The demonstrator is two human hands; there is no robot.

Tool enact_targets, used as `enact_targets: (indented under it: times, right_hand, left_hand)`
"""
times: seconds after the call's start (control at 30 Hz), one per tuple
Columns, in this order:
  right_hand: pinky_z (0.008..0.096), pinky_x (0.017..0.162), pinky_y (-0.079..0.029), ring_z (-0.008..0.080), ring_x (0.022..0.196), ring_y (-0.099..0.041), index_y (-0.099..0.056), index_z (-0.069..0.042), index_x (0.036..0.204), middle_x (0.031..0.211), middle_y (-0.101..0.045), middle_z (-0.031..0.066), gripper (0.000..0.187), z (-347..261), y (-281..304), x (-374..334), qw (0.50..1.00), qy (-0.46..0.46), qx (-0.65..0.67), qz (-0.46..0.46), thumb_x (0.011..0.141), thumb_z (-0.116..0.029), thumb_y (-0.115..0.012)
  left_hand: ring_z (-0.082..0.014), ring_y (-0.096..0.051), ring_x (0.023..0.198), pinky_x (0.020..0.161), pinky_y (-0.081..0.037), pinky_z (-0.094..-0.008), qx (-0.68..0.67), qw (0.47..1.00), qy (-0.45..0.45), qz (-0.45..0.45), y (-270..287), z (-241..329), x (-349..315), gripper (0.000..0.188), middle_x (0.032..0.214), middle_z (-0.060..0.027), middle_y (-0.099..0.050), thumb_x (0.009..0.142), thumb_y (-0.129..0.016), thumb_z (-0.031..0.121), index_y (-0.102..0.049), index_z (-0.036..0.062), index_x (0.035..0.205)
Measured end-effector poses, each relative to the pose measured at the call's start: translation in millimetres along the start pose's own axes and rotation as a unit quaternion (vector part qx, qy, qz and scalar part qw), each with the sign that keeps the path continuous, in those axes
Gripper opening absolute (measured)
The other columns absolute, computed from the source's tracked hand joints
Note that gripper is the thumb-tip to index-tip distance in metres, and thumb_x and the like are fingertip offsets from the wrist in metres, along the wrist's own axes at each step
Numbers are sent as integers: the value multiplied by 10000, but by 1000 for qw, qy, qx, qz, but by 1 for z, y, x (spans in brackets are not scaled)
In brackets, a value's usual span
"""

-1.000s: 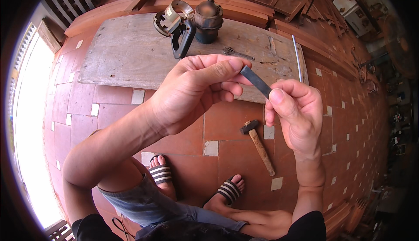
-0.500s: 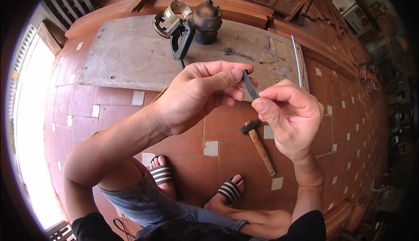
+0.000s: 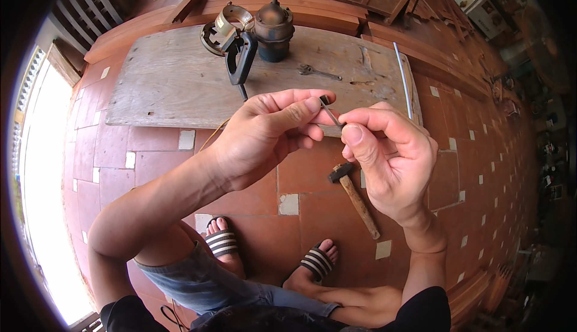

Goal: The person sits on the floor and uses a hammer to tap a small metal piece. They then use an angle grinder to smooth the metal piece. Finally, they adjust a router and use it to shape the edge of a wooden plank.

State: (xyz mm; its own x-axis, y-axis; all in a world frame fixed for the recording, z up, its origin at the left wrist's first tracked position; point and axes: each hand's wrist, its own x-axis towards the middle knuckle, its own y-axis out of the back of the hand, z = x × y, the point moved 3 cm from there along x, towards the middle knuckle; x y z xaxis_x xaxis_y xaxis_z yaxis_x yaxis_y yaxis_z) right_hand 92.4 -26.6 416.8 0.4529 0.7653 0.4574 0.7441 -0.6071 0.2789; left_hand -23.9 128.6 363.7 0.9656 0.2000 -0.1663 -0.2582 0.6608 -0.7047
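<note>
Tiled floor [image 3: 312, 170] — hammer [image 3: 357, 203] on it | wooden board [image 3: 180, 79], wrench [image 3: 320, 72] atop | left hand [image 3: 261, 130], right hand [image 3: 393, 164] — each pinching dark strip [image 3: 330, 115]

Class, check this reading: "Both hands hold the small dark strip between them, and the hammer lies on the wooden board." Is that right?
Not quite: the hammer lies on the tiled floor, not on the wooden board, as the head view shows. The left hand and right hand do hold the small dark strip between them.

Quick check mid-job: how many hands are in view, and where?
2: the left hand pinches the upper end of the dark strip; the right hand pinches its lower end. No other hand shows.
</note>
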Motion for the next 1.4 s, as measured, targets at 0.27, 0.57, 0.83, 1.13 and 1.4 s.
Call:
enact_targets:
  times: [0.27,0.57,0.83,1.13,1.4]
  right_hand:
    - [238,675,-532,116,759,-682,-758,57,1023,884,-743,100,96,1,0,-1,1000,6,0,-1,989,-32,-769]
    - [219,667,-516,60,750,-636,-733,48,1078,876,-709,31,175,8,1,-5,993,-92,79,3,1053,-124,-717]
    - [216,678,-527,56,741,-630,-716,58,1114,848,-693,22,235,15,-3,-6,984,-124,129,2,1081,-172,-684]
    - [219,670,-529,56,741,-641,-725,48,1096,850,-707,23,219,15,-4,-5,990,-107,95,-10,1075,-168,-693]
    - [215,653,-515,50,726,-631,-725,40,1084,830,-695,14,221,19,-3,-5,991,-105,85,-6,1075,-178,-697]
  left_hand:
    - [-81,-682,887,844,-568,-253,-4,1000,-3,-4,1,-2,1,292,1037,-14,-742,1117,-612,176,-680,21,1355]
    - [-90,-670,850,821,-553,-262,11,998,-67,13,3,9,1,301,1054,-37,-758,1054,-704,118,-690,64,1350]
    - [-96,-665,833,799,-538,-249,39,994,-94,31,0,12,-4,359,979,-4,-755,970,-800,65,-698,72,1315]
    - [-91,-679,850,805,-540,-248,83,991,-103,31,-6,12,-8,349,998,-16,-765,948,-820,41,-700,72,1275]
    - [-74,-676,874,818,-543,-244,164,981,-73,73,-10,16,-12,332,1038,-16,-765,977,-806,89,-710,35,1291]
